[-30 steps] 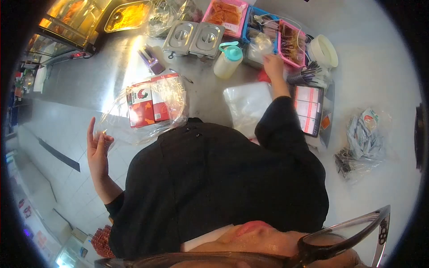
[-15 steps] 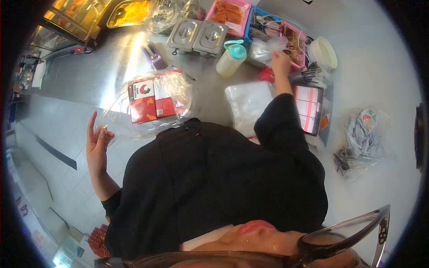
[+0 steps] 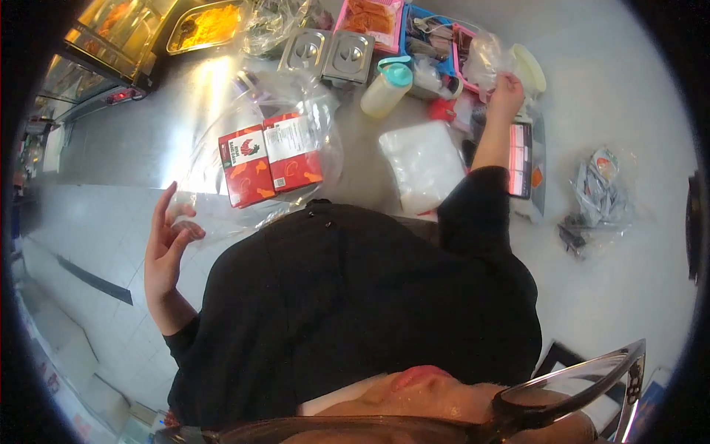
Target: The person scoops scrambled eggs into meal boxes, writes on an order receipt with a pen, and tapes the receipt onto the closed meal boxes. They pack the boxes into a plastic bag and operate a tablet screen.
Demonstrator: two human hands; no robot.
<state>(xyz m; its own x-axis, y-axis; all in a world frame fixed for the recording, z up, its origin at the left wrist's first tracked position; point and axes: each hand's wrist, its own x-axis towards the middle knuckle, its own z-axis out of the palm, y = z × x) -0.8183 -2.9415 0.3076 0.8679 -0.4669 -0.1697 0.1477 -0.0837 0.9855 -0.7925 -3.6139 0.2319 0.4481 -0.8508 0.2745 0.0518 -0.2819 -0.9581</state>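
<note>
Two red and white boxes (image 3: pixel 272 161) sit side by side in a large clear plastic bag (image 3: pixel 329 122) on the steel counter. At the bag's left edge is my left hand (image 3: pixel 170 240), its index finger raised and the other fingers curled by the thin plastic; whether they pinch it is hard to tell. My right hand (image 3: pixel 507 96) is closed on a small clear plastic bag (image 3: pixel 485 61), held up over the baskets at the right. Below that arm lies a stack of clear bags (image 3: pixel 423 164).
A bottle with a turquoise lid (image 3: pixel 387 87), two lidded steel containers (image 3: pixel 347 56), a pink basket (image 3: pixel 405 22), a blue basket (image 3: pixel 411 44) and a yellow food tray (image 3: pixel 171 46) stand along the back. A tablet (image 3: pixel 521 159) is at the right.
My right hand has moved right and up, lifting the small bag from the baskets. The large bag has spread upward, and my left hand's fingers have loosened somewhat.
</note>
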